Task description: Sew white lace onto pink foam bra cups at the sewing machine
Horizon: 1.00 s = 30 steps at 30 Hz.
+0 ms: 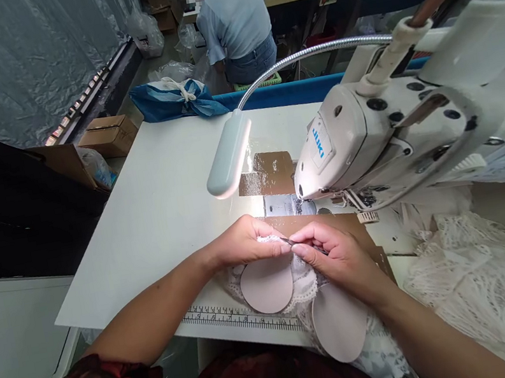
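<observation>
My left hand (242,241) is closed in a pinch on the white lace edge of a garment (293,292) with two round beige cups, just in front of the sewing machine's needle plate (287,206). My right hand (333,253) is closed round a small dark metal tool (290,242) whose tip meets the lace at my left fingertips. One cup (266,285) lies under my left hand, the other (339,323) hangs over the table's front edge.
A white JUKI sewing machine (370,137) stands at the right with a gooseneck lamp (227,154) lit over the table (154,212). White lace (486,285) is piled at the right. A ruler strip (235,317) runs along the front edge. Another person (236,17) sits beyond, near boxes (108,135) and a blue bag (174,99).
</observation>
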### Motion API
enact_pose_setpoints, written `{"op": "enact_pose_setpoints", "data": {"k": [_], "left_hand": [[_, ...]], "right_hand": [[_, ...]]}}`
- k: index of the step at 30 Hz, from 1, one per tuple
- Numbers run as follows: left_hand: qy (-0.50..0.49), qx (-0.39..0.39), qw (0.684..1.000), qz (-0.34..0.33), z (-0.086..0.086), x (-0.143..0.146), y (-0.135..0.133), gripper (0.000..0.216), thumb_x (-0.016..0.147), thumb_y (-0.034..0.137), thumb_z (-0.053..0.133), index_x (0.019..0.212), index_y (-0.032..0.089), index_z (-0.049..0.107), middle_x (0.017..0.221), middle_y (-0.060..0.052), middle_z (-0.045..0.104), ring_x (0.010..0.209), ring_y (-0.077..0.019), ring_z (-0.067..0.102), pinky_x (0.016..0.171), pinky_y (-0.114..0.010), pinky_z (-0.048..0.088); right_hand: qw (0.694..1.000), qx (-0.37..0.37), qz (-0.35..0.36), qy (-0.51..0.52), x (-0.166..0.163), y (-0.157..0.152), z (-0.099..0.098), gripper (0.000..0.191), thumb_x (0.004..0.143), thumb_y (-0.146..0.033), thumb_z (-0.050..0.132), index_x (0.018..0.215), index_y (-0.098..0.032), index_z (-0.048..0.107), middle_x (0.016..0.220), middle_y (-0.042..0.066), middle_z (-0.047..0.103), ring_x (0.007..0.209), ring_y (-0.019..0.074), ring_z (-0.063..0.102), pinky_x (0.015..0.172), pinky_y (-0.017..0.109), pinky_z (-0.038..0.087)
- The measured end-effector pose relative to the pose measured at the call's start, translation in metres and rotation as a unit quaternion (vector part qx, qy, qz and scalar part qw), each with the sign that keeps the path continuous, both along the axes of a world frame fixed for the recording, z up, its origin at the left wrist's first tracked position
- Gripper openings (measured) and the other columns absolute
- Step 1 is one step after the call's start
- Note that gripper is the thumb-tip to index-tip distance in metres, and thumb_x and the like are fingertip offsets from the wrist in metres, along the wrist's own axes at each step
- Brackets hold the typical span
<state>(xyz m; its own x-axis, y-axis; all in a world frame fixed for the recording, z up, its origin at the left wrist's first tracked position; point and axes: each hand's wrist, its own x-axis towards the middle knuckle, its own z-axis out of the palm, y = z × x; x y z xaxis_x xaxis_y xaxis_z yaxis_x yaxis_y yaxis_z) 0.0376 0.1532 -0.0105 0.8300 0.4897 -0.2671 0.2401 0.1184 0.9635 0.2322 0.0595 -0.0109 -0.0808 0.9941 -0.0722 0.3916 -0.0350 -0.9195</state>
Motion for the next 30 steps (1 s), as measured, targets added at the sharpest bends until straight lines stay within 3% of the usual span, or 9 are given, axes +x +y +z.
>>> {"op": "enact_pose_setpoints", "data": {"k": [6,11,15,21,26,30], "left_hand": [[-0.030,0.019,0.999,0.002,0.002,0.002,0.000,0.027,0.081,0.035,0.069,0.096,0.014,0.074,0.096,-0.008,0.071,0.094,-0.0198,0.064,0.083,-0.027,0.049],[0.022,0.052,0.998,-0.018,0.010,-0.003,0.005,0.027,0.075,0.036,0.073,0.089,0.013,0.071,0.080,-0.002,0.065,0.071,-0.0125,0.058,0.059,-0.019,0.044],[0.033,0.046,0.998,0.009,0.010,-0.004,0.007,0.023,0.075,0.034,0.073,0.083,0.012,0.069,0.075,-0.001,0.062,0.064,-0.0101,0.054,0.053,-0.018,0.039],[0.015,0.003,1.000,-0.007,0.002,-0.002,0.006,0.029,0.079,0.036,0.071,0.096,0.013,0.073,0.091,-0.007,0.069,0.082,-0.0164,0.062,0.069,-0.024,0.048],[-0.001,-0.034,0.999,0.002,0.004,-0.003,0.005,0.030,0.079,0.036,0.071,0.100,0.015,0.073,0.101,-0.009,0.071,0.093,-0.0205,0.064,0.082,-0.030,0.052],[0.006,-0.033,0.999,0.003,0.003,-0.003,0.005,0.033,0.080,0.038,0.071,0.103,0.015,0.073,0.102,-0.009,0.071,0.095,-0.0219,0.065,0.082,-0.030,0.053]], "right_hand": [[0.993,-0.056,0.000,0.106,-0.003,0.003,-0.005,0.035,0.080,-0.040,0.066,0.110,-0.022,0.057,0.098,0.005,0.069,0.092,0.0203,0.065,0.080,0.033,0.052],[0.995,-0.079,0.007,0.057,-0.003,0.005,-0.003,0.027,0.085,-0.044,0.059,0.097,-0.020,0.064,0.094,0.005,0.069,0.085,0.0206,0.065,0.074,0.033,0.053],[0.996,-0.079,0.019,0.046,-0.002,0.004,-0.003,0.027,0.086,-0.046,0.058,0.092,-0.020,0.064,0.087,0.004,0.068,0.078,0.0188,0.063,0.068,0.031,0.052],[0.989,-0.073,0.008,0.127,0.005,0.003,-0.008,0.037,0.084,-0.048,0.059,0.108,-0.021,0.057,0.091,0.005,0.068,0.083,0.0190,0.065,0.071,0.031,0.053],[0.992,-0.065,0.024,0.105,0.015,0.002,-0.006,0.032,0.083,-0.046,0.060,0.101,-0.020,0.061,0.087,0.007,0.068,0.078,0.0183,0.065,0.068,0.030,0.053],[0.995,-0.059,0.029,0.078,0.012,0.002,0.000,0.029,0.082,-0.046,0.062,0.096,-0.021,0.064,0.090,0.006,0.069,0.084,0.0203,0.065,0.071,0.032,0.053]]}}
